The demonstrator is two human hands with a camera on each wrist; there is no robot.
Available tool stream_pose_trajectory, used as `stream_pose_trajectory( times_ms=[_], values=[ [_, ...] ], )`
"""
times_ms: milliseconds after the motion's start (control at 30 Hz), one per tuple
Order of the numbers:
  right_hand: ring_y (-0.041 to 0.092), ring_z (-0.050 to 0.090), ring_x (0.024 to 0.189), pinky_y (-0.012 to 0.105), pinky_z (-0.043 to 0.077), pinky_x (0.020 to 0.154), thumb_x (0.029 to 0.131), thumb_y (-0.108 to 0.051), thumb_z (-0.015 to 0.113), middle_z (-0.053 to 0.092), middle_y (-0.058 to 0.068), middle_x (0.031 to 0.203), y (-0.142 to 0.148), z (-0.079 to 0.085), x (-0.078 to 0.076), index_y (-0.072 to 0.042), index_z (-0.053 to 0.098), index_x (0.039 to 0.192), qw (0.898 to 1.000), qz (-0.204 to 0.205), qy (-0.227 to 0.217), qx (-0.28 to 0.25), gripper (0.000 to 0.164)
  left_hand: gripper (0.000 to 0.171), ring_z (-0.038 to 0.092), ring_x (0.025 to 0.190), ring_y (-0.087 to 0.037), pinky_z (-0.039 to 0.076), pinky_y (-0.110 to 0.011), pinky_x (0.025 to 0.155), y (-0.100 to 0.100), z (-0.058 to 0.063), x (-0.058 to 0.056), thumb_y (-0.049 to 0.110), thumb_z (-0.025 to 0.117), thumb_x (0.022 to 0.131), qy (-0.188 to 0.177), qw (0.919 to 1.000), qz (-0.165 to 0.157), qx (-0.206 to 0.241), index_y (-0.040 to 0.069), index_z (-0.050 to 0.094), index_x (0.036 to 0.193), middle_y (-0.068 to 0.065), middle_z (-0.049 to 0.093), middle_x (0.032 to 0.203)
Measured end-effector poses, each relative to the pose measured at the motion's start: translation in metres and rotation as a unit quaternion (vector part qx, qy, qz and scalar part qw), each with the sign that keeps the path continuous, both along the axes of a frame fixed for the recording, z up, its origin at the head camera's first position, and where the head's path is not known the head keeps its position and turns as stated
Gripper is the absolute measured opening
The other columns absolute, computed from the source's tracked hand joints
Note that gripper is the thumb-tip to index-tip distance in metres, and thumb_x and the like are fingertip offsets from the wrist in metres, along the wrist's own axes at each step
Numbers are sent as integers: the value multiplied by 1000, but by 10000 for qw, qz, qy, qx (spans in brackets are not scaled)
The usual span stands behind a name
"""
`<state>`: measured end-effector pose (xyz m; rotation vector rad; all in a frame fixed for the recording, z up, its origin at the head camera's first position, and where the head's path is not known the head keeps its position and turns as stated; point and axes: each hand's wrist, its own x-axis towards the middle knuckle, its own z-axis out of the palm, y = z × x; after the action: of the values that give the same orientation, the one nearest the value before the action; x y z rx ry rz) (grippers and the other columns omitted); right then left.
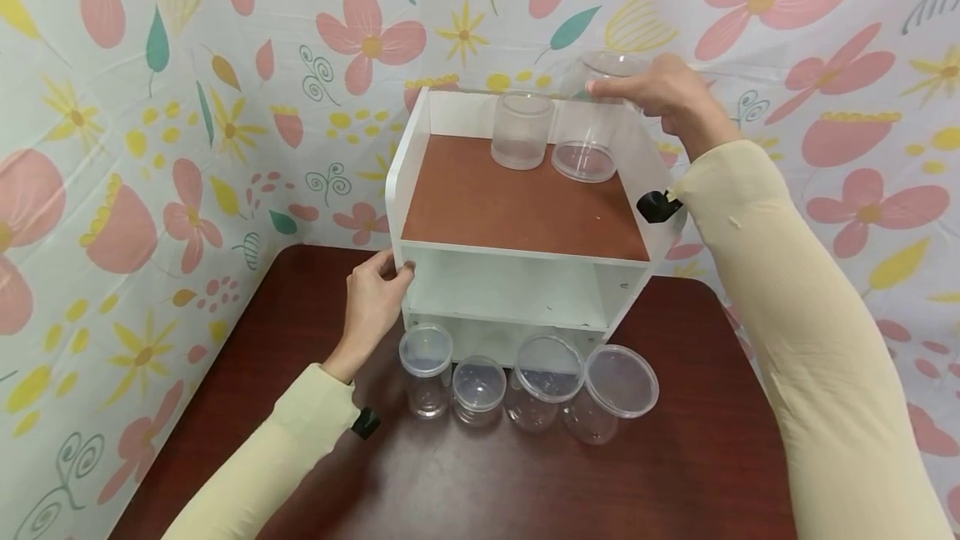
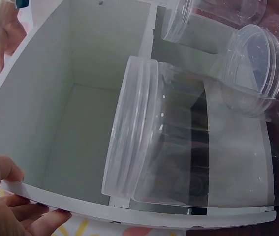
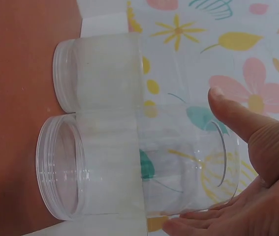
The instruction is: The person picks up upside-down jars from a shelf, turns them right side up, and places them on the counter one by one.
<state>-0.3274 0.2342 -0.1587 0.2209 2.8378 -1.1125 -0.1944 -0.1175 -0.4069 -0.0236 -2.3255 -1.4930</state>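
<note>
1. At far left hangs a floral cloth (image 1: 157,215), which also runs behind the furniture; in front of it a pale yellow left sleeve (image 1: 270,457) reaches over the dark red-brown surface (image 1: 450,494).
2. The left hand (image 1: 378,294) has its grip closed on the front edge of the left side panel of the white shelf unit (image 1: 410,169), thumb inside, fingers outside.
3. On the surface, before the unit, stands a slim clear jar (image 1: 427,390) with a translucent lid on top.
4. Just beside it is a small lidded jar (image 1: 478,398).
5. Above, on the unit's brown top shelf (image 1: 502,211), the short jar (image 1: 521,136) stands near the back, ridged end down.
6. Lower, on the surface again, comes a wide lidded jar (image 1: 547,373).
7. The tall jar (image 1: 588,136) stands on the top shelf just right of the short one, also ridged end down.
8. Rightmost in the front row is another lidded jar (image 1: 621,382).
9. The right hand (image 1: 667,98) has its grip loose, thumb and fingers spread around the tall jar's upper end; I cannot tell whether they touch it.
10. Beyond is the right sleeve (image 1: 810,307).
</note>
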Motion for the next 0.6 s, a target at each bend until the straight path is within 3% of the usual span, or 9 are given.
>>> stream_pose_trajectory(
  times_ms=[200, 367, 500, 600],
  values=[
    [35, 31, 150, 48, 28, 120, 78, -71, 75, 11, 8, 172, -1, 0, -1, -1, 5, 164, 9995, 45, -41, -302, 131, 30, 73, 93, -24, 55, -42, 76, 0, 0, 0, 18, 68, 98, 28, 10000, 25, 31, 6, 74, 124, -10, 78, 104],
    [34, 36, 144, 44, 30, 119, 79, -65, 79, 23, 10, 163, 1, -4, -1, -2, 8, 164, 9980, 20, 234, -592, 128, 29, 73, 92, -23, 55, -41, 75, 0, -1, 0, 19, 68, 98, 11, 10000, 25, -2, 8, 75, 124, -9, 78, 104],
    [26, 49, 119, 35, 41, 104, 77, -64, 81, 40, 6, 136, 4, -4, 0, -4, 24, 160, 9971, -77, 482, -591, 117, 28, 73, 92, -23, 55, -40, 74, 0, -1, 0, 18, 68, 98, 9, 10000, 24, -12, 8, 75, 123, -9, 78, 104],
    [28, 50, 119, 40, 41, 105, 76, -68, 79, 39, 9, 148, 7, -2, 5, -8, 24, 161, 9971, -144, 525, -540, 118, 29, 73, 93, -23, 56, -41, 76, 1, 0, 0, 18, 68, 98, 1, 10000, 22, -14, 8, 75, 123, -10, 78, 105]
  ],
)
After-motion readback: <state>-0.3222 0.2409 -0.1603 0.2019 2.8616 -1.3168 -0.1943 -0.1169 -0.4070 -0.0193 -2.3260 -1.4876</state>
